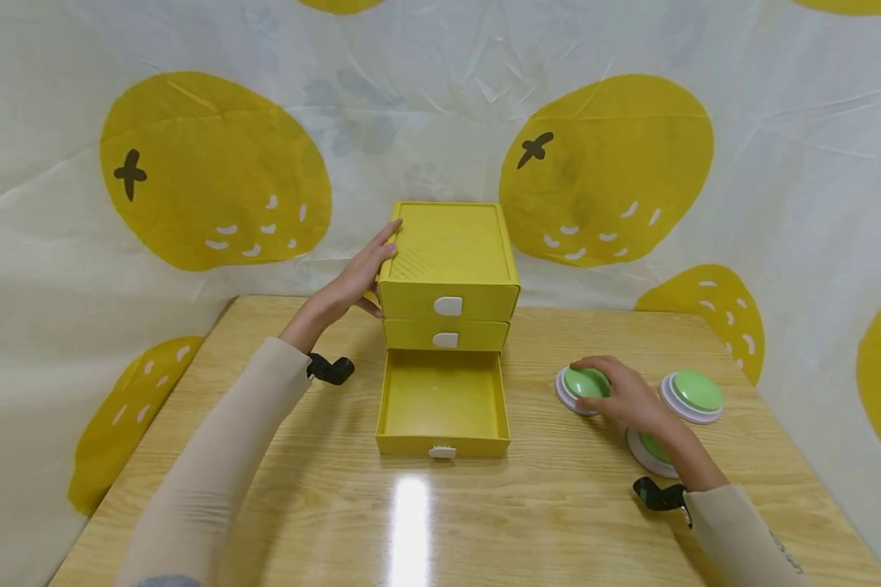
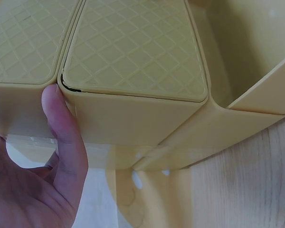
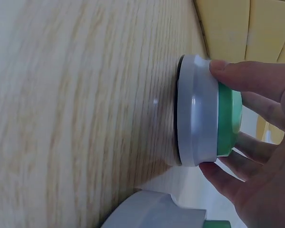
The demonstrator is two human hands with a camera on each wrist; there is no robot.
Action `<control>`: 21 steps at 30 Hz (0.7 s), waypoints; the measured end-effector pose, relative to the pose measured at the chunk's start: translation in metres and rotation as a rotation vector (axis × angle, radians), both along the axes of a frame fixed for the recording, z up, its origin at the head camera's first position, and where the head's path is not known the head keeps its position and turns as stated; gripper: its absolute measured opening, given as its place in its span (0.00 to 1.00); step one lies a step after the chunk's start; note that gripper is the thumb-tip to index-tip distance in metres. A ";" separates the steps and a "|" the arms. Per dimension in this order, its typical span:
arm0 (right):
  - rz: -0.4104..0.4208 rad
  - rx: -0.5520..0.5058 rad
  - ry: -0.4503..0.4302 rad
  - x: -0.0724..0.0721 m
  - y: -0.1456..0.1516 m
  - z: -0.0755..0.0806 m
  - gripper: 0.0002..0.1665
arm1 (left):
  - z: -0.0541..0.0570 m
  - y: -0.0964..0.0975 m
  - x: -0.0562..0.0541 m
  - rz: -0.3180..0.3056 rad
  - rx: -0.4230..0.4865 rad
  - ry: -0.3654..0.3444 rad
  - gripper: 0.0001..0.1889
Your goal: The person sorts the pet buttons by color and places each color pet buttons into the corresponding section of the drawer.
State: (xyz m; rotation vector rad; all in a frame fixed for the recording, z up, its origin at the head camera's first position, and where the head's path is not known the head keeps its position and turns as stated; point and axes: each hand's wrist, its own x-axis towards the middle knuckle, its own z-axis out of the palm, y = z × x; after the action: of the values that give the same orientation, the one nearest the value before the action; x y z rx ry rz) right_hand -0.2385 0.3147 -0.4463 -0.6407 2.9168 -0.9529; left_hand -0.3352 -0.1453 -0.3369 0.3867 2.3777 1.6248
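Note:
A yellow drawer unit (image 1: pixel 451 244) with white tabs stands at the back of the table, its bottom drawer (image 1: pixel 411 446) pulled out with nothing inside. My left hand (image 1: pixel 352 281) rests against the unit's left side, fingers fairly straight along the top edge. The left wrist view shows the thumb (image 2: pixel 64 121) touching the side near the seam between two tiers. To the right, my right hand (image 1: pixel 627 399) holds a green push button (image 1: pixel 587 383) with a white base. Seen from the right wrist, thumb and fingers span the white base (image 3: pixel 199 114), which sits at the tabletop.
Two more green buttons stand near the right hand: one (image 1: pixel 696 393) to its right, another (image 1: pixel 649 452) partly hidden under the wrist. Behind the wooden table (image 1: pixel 558 522) hangs a white cloth (image 1: pixel 426 147) with large yellow fruit prints, close to the drawer unit.

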 end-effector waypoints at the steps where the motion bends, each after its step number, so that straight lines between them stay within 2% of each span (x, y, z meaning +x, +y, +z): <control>1: -0.001 -0.001 -0.004 0.000 0.000 0.000 0.35 | 0.000 0.000 0.000 0.002 0.000 -0.001 0.28; 14: -0.016 0.054 0.002 0.000 0.004 -0.004 0.37 | -0.004 0.001 -0.001 0.000 0.003 0.000 0.27; 21: -0.021 0.048 0.006 0.000 0.002 -0.001 0.37 | -0.002 0.000 -0.001 -0.007 0.008 0.007 0.29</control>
State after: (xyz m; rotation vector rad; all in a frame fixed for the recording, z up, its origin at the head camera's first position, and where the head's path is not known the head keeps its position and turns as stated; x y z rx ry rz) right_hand -0.2386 0.3171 -0.4474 -0.6134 2.9470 -0.8821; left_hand -0.3366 -0.1456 -0.3390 0.4022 2.3738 1.6331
